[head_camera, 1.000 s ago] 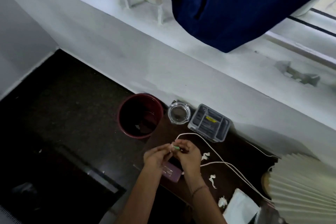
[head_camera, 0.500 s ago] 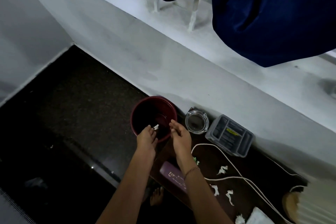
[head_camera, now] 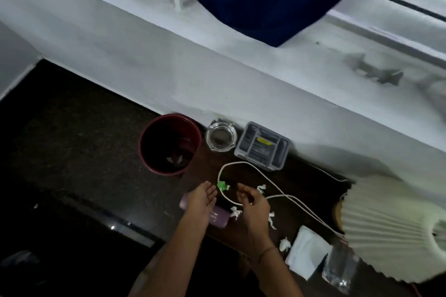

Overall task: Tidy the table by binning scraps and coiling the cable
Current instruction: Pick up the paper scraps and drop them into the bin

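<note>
left hand (head_camera: 201, 201) and right hand (head_camera: 252, 202), lower centre: fingers apart, empty | green scrap (head_camera: 222, 185) between them on desk (head_camera: 311, 185) | white cable (head_camera: 272, 183) loops just above | red bin (head_camera: 170, 143) beyond, centre-left

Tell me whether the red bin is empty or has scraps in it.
Not empty. The red bin stands upright and open, with a few pale scraps visible on its dark bottom.

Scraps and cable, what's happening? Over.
Left grip and right grip open, empty. Green scrap between them; white scraps still out, cable uncoiled. Bin unblocked.
</note>
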Action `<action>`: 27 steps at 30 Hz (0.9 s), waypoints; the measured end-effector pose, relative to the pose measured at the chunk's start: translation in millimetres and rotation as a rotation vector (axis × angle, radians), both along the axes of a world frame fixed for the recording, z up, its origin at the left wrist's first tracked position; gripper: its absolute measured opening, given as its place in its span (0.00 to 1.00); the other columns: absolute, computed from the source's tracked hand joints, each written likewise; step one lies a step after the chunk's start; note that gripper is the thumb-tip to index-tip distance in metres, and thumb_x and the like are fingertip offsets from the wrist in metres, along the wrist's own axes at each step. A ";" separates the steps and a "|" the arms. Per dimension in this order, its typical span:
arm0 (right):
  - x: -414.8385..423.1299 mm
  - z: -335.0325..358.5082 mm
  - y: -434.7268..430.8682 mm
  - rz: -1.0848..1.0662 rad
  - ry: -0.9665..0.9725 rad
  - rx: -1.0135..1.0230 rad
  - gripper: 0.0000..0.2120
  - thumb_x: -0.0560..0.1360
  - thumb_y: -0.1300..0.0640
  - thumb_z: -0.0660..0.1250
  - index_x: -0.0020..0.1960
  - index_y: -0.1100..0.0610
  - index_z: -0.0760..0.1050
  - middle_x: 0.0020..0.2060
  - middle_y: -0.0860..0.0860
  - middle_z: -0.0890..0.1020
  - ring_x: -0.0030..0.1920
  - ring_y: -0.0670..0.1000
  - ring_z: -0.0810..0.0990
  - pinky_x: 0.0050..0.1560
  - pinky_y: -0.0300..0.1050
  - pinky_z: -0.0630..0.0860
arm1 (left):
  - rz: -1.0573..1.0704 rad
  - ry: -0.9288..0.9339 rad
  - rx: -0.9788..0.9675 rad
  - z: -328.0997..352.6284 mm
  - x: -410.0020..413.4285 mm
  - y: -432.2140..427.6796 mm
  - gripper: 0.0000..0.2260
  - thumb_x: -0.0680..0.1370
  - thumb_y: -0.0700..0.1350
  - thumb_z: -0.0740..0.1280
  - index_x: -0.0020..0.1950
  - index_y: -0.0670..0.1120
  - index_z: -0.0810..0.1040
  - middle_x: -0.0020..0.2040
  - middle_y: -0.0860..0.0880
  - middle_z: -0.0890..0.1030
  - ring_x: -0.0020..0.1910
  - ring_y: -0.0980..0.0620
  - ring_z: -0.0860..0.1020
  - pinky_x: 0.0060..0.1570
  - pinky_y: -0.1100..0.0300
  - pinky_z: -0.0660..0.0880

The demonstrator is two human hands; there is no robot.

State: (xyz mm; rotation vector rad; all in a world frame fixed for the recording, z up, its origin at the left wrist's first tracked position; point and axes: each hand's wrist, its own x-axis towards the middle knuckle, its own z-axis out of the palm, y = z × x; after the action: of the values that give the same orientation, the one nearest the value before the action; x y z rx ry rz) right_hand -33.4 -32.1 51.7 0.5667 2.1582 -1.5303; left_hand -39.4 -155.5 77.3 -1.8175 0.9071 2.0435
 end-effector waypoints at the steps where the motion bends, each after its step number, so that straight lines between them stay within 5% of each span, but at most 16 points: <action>1: 6.5 1.0 16.1 0.037 0.012 0.090 0.12 0.74 0.67 0.64 0.51 0.55 0.80 0.50 0.52 0.83 0.49 0.46 0.80 0.56 0.40 0.74 | -0.023 -0.006 0.017 -0.1 2.8 12.7 0.18 0.81 0.40 0.54 0.70 0.35 0.66 0.70 0.39 0.70 0.70 0.43 0.69 0.67 0.54 0.65; 3: 18.9 2.5 48.7 0.114 0.059 0.276 0.11 0.72 0.67 0.66 0.50 0.55 0.81 0.48 0.52 0.82 0.48 0.48 0.80 0.54 0.39 0.72 | -0.066 -0.011 0.048 1.6 9.9 36.6 0.18 0.81 0.40 0.53 0.70 0.35 0.66 0.70 0.39 0.70 0.68 0.42 0.71 0.58 0.57 0.71; 6: 40.6 -0.3 93.5 0.231 0.019 0.451 0.11 0.71 0.68 0.65 0.46 0.56 0.82 0.51 0.53 0.78 0.49 0.52 0.80 0.51 0.37 0.70 | -0.124 -0.016 0.065 2.9 25.2 67.4 0.18 0.81 0.41 0.54 0.69 0.35 0.68 0.63 0.38 0.76 0.49 0.47 0.77 0.39 0.64 0.68; 8: 55.8 -5.3 117.1 0.298 -0.081 0.511 0.12 0.71 0.69 0.63 0.44 0.56 0.82 0.56 0.54 0.76 0.52 0.52 0.78 0.52 0.40 0.71 | -0.147 -0.030 0.077 2.2 34.0 83.9 0.18 0.81 0.41 0.55 0.68 0.35 0.68 0.63 0.38 0.76 0.55 0.45 0.76 0.42 0.63 0.69; 10: 66.5 -9.5 132.6 0.332 -0.144 0.507 0.11 0.71 0.68 0.62 0.45 0.57 0.81 0.58 0.52 0.75 0.55 0.52 0.77 0.53 0.40 0.72 | -0.180 -0.049 0.088 0.9 40.5 96.0 0.18 0.81 0.40 0.55 0.69 0.35 0.68 0.68 0.38 0.72 0.67 0.43 0.72 0.58 0.57 0.71; 12: 72.6 -11.8 141.2 0.332 -0.204 0.474 0.09 0.72 0.67 0.63 0.49 0.61 0.80 0.52 0.51 0.75 0.55 0.54 0.77 0.46 0.30 0.70 | -0.203 -0.059 0.087 -0.1 46.8 104.2 0.18 0.81 0.40 0.55 0.68 0.34 0.68 0.69 0.37 0.72 0.69 0.42 0.70 0.67 0.54 0.66; 16: 77.8 -20.0 143.8 0.336 -0.264 0.463 0.11 0.75 0.68 0.59 0.54 0.66 0.76 0.44 0.54 0.75 0.51 0.57 0.76 0.35 0.26 0.68 | -0.179 -0.050 0.071 -3.3 54.7 109.2 0.17 0.80 0.39 0.56 0.67 0.34 0.69 0.67 0.37 0.73 0.68 0.42 0.71 0.66 0.54 0.67; 21: 78.6 -30.3 137.6 0.422 -0.236 0.535 0.12 0.76 0.62 0.58 0.55 0.63 0.76 0.48 0.56 0.79 0.52 0.57 0.80 0.47 0.40 0.70 | -0.149 -0.042 0.056 -5.9 55.2 103.8 0.17 0.80 0.38 0.56 0.68 0.33 0.68 0.68 0.37 0.73 0.68 0.41 0.71 0.66 0.54 0.67; 25: 68.9 -17.4 126.9 0.346 -0.150 0.491 0.09 0.73 0.66 0.64 0.50 0.61 0.80 0.49 0.56 0.83 0.50 0.53 0.80 0.50 0.39 0.71 | -0.181 -0.042 0.046 -9.3 55.7 100.9 0.16 0.80 0.38 0.57 0.67 0.33 0.69 0.64 0.36 0.75 0.65 0.41 0.74 0.57 0.57 0.71; 27: 59.6 -7.7 117.5 0.283 -0.095 0.433 0.08 0.72 0.65 0.68 0.50 0.60 0.81 0.48 0.54 0.84 0.48 0.49 0.80 0.50 0.35 0.71 | -0.202 -0.042 0.044 -10.9 55.5 99.7 0.15 0.80 0.37 0.58 0.64 0.33 0.71 0.55 0.38 0.80 0.54 0.42 0.79 0.48 0.60 0.75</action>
State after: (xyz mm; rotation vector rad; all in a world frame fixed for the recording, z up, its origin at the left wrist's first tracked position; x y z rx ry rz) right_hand 26.1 85.4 44.0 0.4310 2.3837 -0.8770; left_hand 16.1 -55.8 66.4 -1.6662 0.9828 1.8809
